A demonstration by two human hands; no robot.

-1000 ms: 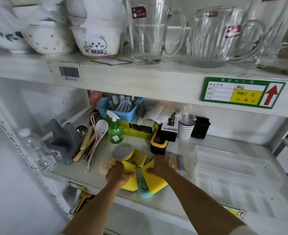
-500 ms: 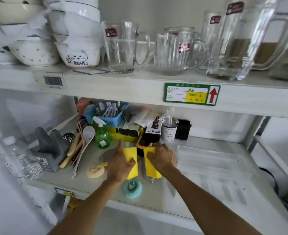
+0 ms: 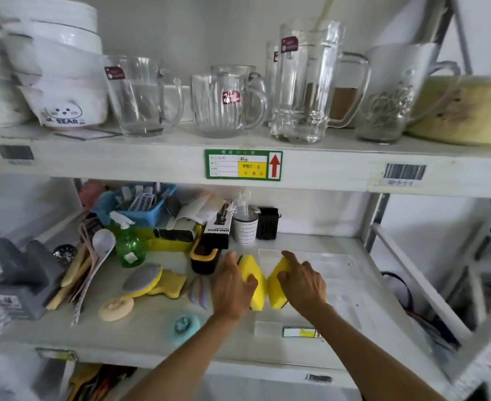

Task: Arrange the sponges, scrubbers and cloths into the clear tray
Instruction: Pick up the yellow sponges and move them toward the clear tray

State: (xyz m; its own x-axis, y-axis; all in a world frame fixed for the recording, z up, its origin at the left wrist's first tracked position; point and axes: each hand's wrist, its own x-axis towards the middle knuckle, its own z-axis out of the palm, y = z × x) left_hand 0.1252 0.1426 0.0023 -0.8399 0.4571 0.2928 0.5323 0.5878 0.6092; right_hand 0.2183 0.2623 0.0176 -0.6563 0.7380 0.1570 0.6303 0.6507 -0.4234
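Head view: each hand grips a yellow sponge, left hand [image 3: 232, 287] on the left sponge [image 3: 254, 280], right hand [image 3: 305, 283] on the right sponge [image 3: 276, 285], both at the clear tray's [image 3: 351, 270] left end.

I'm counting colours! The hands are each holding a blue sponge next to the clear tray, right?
Not quite: the head view shows the left hand and right hand each holding a yellow sponge, not blue, at the clear tray.

Glass mugs [image 3: 226, 101] and bowls [image 3: 64, 91] above; green spray bottle [image 3: 129, 246], blue basket [image 3: 143, 204] below.
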